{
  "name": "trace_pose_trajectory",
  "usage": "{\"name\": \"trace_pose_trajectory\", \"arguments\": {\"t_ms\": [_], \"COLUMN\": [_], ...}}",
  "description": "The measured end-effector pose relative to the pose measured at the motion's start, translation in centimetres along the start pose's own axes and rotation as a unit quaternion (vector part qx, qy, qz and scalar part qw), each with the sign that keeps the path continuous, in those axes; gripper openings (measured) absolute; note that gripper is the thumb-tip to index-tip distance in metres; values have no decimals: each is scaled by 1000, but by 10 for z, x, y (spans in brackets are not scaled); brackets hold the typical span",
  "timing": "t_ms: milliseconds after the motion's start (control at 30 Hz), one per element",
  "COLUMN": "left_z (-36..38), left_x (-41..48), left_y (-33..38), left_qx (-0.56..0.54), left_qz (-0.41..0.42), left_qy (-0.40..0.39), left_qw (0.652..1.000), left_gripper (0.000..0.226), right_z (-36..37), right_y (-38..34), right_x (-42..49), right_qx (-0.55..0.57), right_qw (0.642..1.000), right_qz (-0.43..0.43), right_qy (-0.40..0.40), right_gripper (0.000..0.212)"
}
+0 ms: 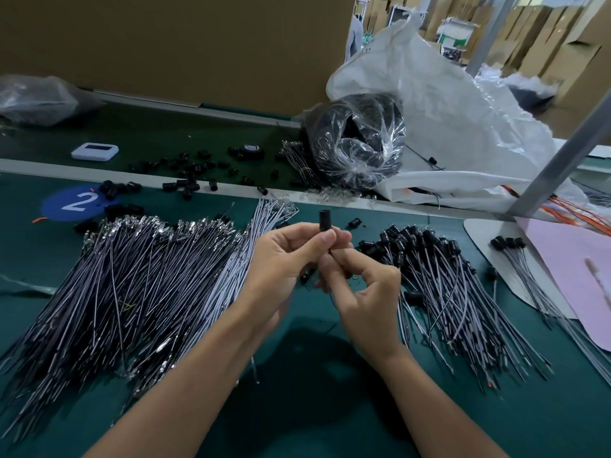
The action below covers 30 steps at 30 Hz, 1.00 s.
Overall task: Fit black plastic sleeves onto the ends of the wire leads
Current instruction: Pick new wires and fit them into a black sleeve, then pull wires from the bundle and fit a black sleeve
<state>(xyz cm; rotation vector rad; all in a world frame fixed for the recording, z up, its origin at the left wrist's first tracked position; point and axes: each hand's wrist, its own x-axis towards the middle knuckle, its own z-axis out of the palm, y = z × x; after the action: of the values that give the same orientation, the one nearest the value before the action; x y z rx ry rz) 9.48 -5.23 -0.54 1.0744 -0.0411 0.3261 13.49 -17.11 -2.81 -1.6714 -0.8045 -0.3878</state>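
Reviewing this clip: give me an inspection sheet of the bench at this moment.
Surface: green mat with blue sticker numbered 2.
Job's things: black sleeve held up; bare leads piled left; sleeved leads piled right; loose sleeves scattered behind.
Clutter: tape roll, white device, clear bag, white sack, pink sheet.
Hands: left hand pinches sleeve; right hand pinches its lower end.
Cables: orange wires far right.
Surroundings: cardboard boxes behind.

Soft overhead light, warped blurry edges.

Matt black plastic sleeve (324,220)
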Motion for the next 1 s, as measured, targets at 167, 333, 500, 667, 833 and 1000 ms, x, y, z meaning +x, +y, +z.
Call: {"name": "trace_pose_trajectory", "arguments": {"t_ms": [167, 333, 500, 667, 833, 1000], "left_z": [-9, -15, -17, -18, -19, -19], "left_x": [4, 8, 7, 6, 9, 10], "left_y": [0, 3, -5, -10, -14, -14], "left_qx": [-66, -63, 43, 85, 56, 62], "left_qz": [-58, -135, -187, -186, -175, -157], "left_qy": [3, 66, 43, 31, 32, 20], "left_qw": [996, 987, 981, 978, 982, 986], "left_gripper": [22, 36, 34, 32, 24, 20], "right_z": [-2, -8, -1, 26, 49, 49], "right_y": [-5, -1, 49, 88, 107, 113], "right_x": [1, 29, 114, 168, 180, 186], "right_qx": [3, -14, -201, -336, -397, -380], "right_qw": [999, 994, 963, 911, 883, 882], "right_qz": [18, 101, 176, 190, 202, 246], "right_qy": [-48, 39, -40, -144, -148, -131], "right_gripper": [39, 51, 16, 24, 21, 20]}}
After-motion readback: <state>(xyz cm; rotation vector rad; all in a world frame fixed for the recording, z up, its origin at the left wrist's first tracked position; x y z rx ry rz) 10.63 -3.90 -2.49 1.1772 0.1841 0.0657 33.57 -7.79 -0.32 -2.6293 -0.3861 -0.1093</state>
